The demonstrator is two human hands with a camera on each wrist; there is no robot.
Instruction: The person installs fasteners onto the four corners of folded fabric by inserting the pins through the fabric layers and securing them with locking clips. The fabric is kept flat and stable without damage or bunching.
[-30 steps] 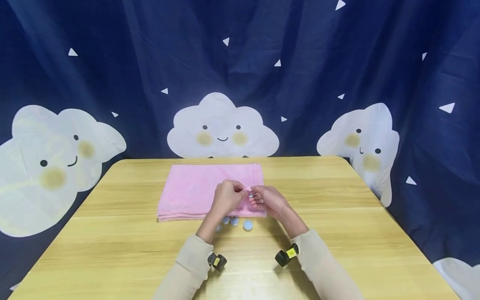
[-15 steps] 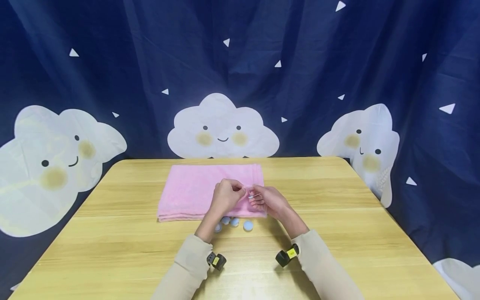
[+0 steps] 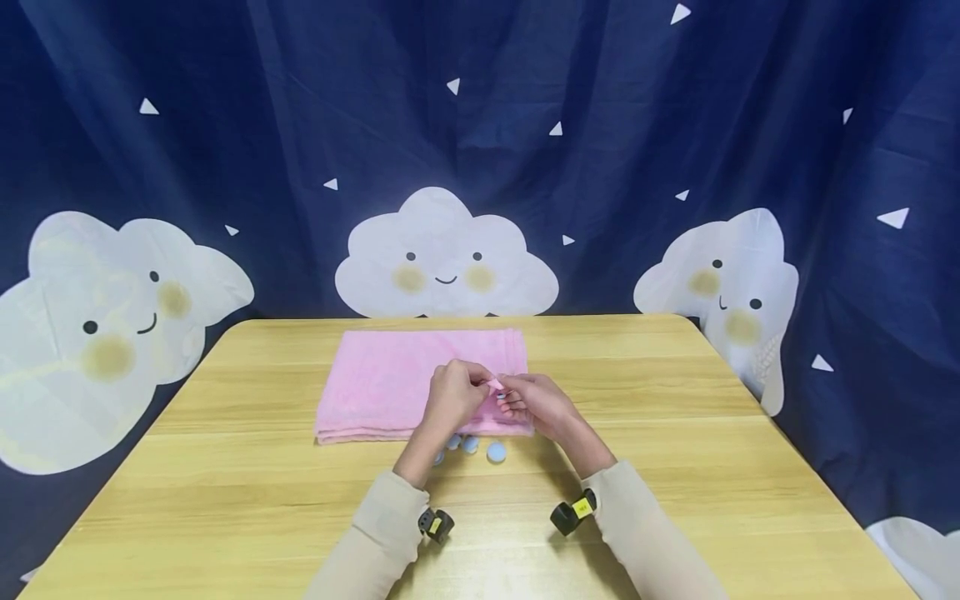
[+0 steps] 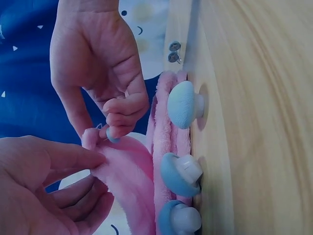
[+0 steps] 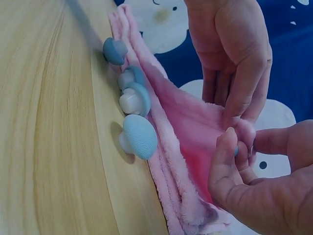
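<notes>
Pinching lifted part of cloth [image 3: 375, 387] in left hand [image 3: 453, 396]. Holding small blue piece [image 5: 236, 151] in curled fingers of right hand [image 3: 551, 404], with a fingertip touching same lifted part; cannot tell full shape of piece, mostly hidden by fingers. Found cloth, pink and plush, otherwise folded on tabletop [image 3: 637, 508] toward far edge. Counted four knobs [image 5: 140, 137] in right wrist view, blue-capped with pale stems, on tabletop just beside near edge of cloth. Noted wrist cameras [image 3: 437, 525], black, at beige sleeves [image 3: 378, 533]; behind tabletop, curtain [image 3: 225, 133], navy, printed with white clouds [image 3: 446, 300].
</notes>
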